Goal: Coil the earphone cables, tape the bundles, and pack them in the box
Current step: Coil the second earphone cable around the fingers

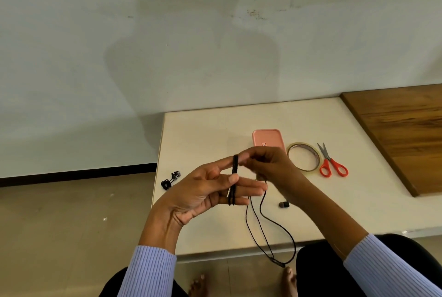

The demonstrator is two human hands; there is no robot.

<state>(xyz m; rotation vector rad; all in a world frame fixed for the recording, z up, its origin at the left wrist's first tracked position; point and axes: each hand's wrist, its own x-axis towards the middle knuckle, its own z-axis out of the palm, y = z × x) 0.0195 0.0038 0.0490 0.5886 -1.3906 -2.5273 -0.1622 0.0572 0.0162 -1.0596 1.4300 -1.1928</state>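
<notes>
Right hand (pixel 265 165) (fingertips blurred) half hides the pink box (pixel 267 138)

A black earphone cable (pixel 235 177) is wound in tight loops, its loose length (pixel 267 232) hanging over the worktop's near edge. One earbud (pixel 284 204) lies mid-worktop. A coiled black bundle (pixel 170 180) sits at the left edge. The pink box (pixel 267 138), a tape roll (pixel 303 156) and red-handled scissors (pixel 331 162) lie toward the far edge.

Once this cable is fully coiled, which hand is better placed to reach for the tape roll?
Probably the right hand: it is beside the clear tape roll, while the left hand carries the black earphone cable wound round its fingers.
</notes>
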